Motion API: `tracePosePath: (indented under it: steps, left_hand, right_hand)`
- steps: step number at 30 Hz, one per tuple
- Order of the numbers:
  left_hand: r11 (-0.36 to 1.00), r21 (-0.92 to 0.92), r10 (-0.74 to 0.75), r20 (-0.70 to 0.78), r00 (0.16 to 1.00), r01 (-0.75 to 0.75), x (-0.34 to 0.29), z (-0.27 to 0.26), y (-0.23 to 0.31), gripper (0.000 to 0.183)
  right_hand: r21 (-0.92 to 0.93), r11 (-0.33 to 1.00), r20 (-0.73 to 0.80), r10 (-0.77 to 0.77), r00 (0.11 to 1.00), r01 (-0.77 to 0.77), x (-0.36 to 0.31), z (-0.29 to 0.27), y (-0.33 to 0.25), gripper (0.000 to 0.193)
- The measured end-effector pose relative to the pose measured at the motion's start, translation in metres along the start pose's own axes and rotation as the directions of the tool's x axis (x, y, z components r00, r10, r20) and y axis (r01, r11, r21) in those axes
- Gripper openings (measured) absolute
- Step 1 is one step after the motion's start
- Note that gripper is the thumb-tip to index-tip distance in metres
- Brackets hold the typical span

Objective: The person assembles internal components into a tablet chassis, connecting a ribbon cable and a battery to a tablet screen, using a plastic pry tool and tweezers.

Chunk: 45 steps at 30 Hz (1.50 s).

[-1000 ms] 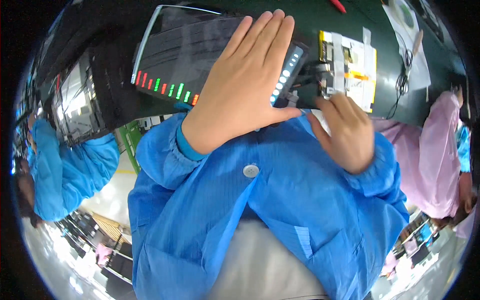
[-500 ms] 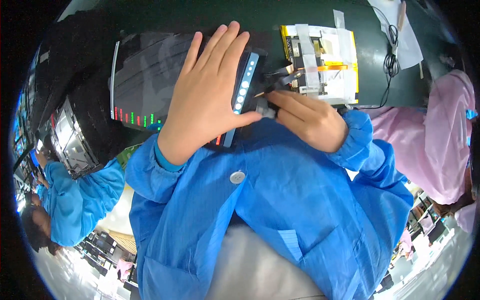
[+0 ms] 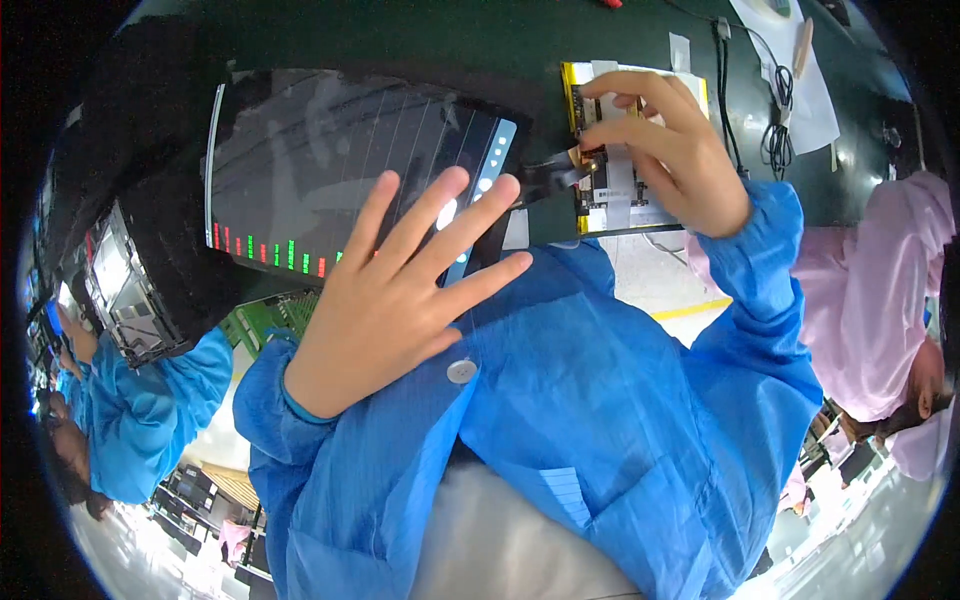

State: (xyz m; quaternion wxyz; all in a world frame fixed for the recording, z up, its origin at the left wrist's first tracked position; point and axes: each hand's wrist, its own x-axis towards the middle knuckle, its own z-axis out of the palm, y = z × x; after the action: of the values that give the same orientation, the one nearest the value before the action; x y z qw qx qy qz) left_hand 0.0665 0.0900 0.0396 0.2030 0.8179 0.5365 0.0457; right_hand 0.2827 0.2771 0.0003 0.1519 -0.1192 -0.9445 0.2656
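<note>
A lit tablet screen panel (image 3: 310, 170) lies on the dark bench, showing coloured marks along its near edge and a light blue strip at its right side. My left hand (image 3: 385, 300) is over its near right corner, fingers spread and holding nothing. To the right, a battery-and-board assembly (image 3: 605, 215) with yellow edges and strips of tape lies on the bench. A black flex cable (image 3: 550, 178) spans from the panel to its board. Over this assembly, my right hand (image 3: 685, 150) has its thumb and fingers apart beside the cable end; whether the fingertips touch the board is unclear.
Coiled black cable (image 3: 780, 135) and a white sheet (image 3: 805, 90) lie at the far right. A green circuit board (image 3: 270, 315) is at the near left, by a black frame (image 3: 135, 290). People in blue (image 3: 160, 410) and pink (image 3: 860, 290) sleeves are at either side.
My left hand has drawn back toward me, its fingers spreading. My right hand has moved away from me and right, from the cable onto the battery-and-board assembly. The panel has shifted slightly left.
</note>
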Motion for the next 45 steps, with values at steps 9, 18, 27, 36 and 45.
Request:
tracePosePath:
  steps: [9, 18, 27, 36, 45]
  left_hand:
    - [0.995, 0.083, 0.058, -0.116, 0.992, -0.049, 0.018, 0.018, -0.003, 0.035]
    - [0.992, -0.121, 0.004, -0.167, 0.986, -0.024, 0.040, -0.011, 0.008, 0.038]
    - [0.872, 0.456, 0.383, -0.405, 0.830, -0.180, 0.122, 0.018, -0.007, 0.010]
    - [0.688, 0.627, 0.618, -0.241, 0.748, -0.366, 0.132, 0.014, -0.007, 0.007]
    - [0.891, 0.365, 0.405, -0.373, 0.835, -0.270, 0.115, -0.002, -0.010, 0.020]
  right_hand:
    - [-0.105, 0.992, 0.081, -0.062, 0.995, 0.071, 0.024, 0.014, 0.008, 0.023]
    - [-0.096, 0.992, -0.111, 0.070, 0.991, -0.081, 0.008, -0.001, 0.000, 0.022]
    - [-0.144, 0.978, -0.282, 0.108, 0.953, -0.153, -0.054, 0.032, -0.016, 0.036]
    - [-0.134, 0.986, -0.317, 0.056, 0.947, -0.103, -0.060, 0.033, -0.010, 0.037]
    - [-0.112, 0.990, -0.283, 0.052, 0.958, -0.087, -0.058, 0.032, -0.016, 0.039]
